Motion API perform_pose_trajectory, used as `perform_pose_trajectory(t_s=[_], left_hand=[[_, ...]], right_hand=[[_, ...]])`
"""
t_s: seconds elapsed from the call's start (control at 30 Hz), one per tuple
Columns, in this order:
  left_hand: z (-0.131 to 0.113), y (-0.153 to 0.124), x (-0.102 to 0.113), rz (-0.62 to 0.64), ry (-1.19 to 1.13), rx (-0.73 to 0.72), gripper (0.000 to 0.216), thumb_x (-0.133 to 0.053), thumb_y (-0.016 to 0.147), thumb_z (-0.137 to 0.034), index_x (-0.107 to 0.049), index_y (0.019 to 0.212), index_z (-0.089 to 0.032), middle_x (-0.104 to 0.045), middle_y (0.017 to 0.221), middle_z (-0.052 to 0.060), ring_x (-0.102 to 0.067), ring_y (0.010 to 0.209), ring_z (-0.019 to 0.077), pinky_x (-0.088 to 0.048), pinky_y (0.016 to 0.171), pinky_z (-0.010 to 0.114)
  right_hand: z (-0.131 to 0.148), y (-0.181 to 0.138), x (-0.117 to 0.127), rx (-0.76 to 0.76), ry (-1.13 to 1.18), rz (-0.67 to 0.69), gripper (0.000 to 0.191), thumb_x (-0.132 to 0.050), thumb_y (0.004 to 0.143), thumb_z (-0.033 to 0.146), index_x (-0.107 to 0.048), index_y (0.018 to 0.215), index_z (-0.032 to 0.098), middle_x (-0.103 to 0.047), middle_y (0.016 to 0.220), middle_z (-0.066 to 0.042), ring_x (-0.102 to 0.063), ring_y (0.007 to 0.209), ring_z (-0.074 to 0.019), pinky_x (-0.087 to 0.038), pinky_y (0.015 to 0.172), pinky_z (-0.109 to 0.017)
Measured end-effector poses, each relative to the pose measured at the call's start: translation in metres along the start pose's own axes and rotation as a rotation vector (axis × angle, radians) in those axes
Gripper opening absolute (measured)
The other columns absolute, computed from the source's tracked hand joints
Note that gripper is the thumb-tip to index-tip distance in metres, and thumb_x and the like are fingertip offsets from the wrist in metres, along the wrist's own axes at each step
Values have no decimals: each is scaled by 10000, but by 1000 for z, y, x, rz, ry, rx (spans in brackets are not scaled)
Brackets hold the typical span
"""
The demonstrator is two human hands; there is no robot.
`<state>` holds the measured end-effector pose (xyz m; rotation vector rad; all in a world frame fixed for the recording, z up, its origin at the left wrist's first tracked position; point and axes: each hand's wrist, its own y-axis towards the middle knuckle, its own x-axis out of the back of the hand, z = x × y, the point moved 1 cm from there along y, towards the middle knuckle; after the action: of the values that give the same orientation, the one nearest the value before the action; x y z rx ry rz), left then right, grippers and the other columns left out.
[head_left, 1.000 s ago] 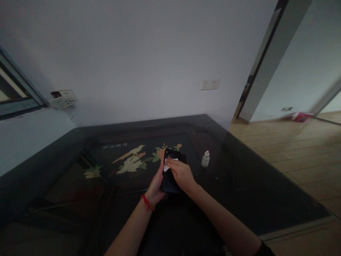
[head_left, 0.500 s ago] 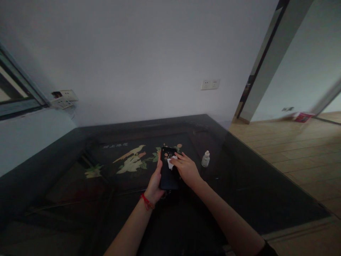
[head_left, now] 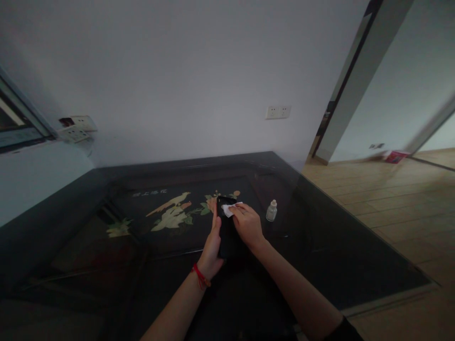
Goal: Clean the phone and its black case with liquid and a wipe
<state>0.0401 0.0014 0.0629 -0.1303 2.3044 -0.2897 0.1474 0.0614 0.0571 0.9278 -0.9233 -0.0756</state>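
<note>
A black smartphone (head_left: 228,241) lies back side up in my left hand (head_left: 212,246), whose fingers and thumb hold it along its left edge. My right hand (head_left: 248,226) pinches a small white tissue (head_left: 229,210) and presses it on the upper part of the phone's back. The tissue and fingers cover most of the camera area there. To the right of my right hand stands a small clear bottle (head_left: 271,211) with a pale cap, upright and touched by neither hand.
Below my hands is a glossy dark table (head_left: 320,255) with a bird-and-flower picture (head_left: 174,215) on its top. Behind it rises a white wall with a double socket (head_left: 278,112). A tiled floor (head_left: 384,199) and a red box (head_left: 396,157) are at the right.
The tissue has shifted up and spread over the camera area. My right fingers have curled tighter around it. The view has turned slightly, and the phone stays in my left hand.
</note>
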Motion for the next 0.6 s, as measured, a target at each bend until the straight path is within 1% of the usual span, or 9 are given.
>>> perform_pose_trajectory(t_s=[0.07,0.17,0.23,0.3,0.4,0.47,0.53,0.6], left_hand=[[3,-2,-3,3,11,-39,551,-517,876,-339,-317,1386,-397,-406,1431,-60,-391,1300,174,-351,1060,309],[8,-4,-7,39,26,-111,555,-520,875,-339,-316,1388,-396,-373,1448,-74,-290,1353,142,-276,1093,259],[11,-4,-7,55,32,-130,529,-515,878,-342,-342,1374,-403,-356,1455,-85,-273,1359,127,-254,1097,235],[14,-2,-4,36,40,-103,497,-525,874,-341,-392,1348,-400,-384,1441,-81,-312,1342,125,-259,1094,231],[14,2,4,-13,45,-58,489,-556,857,-329,-438,1331,-352,-459,1396,-35,-387,1301,144,-291,1085,256],[11,4,7,-12,48,-56,486,-549,862,-330,-440,1336,-325,-466,1392,-15,-403,1291,152,-303,1079,264],[6,5,8,13,43,-70,489,-528,872,-337,-419,1349,-330,-458,1399,-17,-419,1279,154,-317,1070,267],[-1,4,6,16,35,-95,509,-516,880,-328,-376,1368,-360,-478,1383,-25,-457,1249,151,-339,1057,270]], right_hand=[[1,0,-3,-47,2,26,292,-468,836,72,-679,1021,156,-706,923,-108,-601,976,-233,-470,879,-372],[1,1,-5,-152,53,14,330,-446,817,54,-682,1024,155,-699,951,-107,-608,951,-230,-469,878,-371],[1,3,-5,-221,131,-19,348,-429,810,50,-691,1008,164,-695,967,-99,-618,925,-217,-479,871,-359],[3,4,-3,-243,236,-57,360,-420,807,52,-693,1005,177,-692,981,-87,-626,921,-201,-488,874,-343],[6,4,-2,-176,350,-75,374,-420,808,55,-682,1033,199,-685,1025,-73,-617,974,-188,-483,900,-339],[8,3,0,-98,375,-59,371,-423,809,55,-678,1037,198,-683,1044,-73,-608,1001,-187,-480,911,-349],[10,2,2,-11,389,-20,362,-423,809,51,-680,1022,190,-687,1039,-72,-610,999,-184,-486,903,-348],[10,1,4,79,402,30,368,-419,804,42,-681,1011,197,-690,1041,-61,-609,1012,-177,-483,914,-347]])
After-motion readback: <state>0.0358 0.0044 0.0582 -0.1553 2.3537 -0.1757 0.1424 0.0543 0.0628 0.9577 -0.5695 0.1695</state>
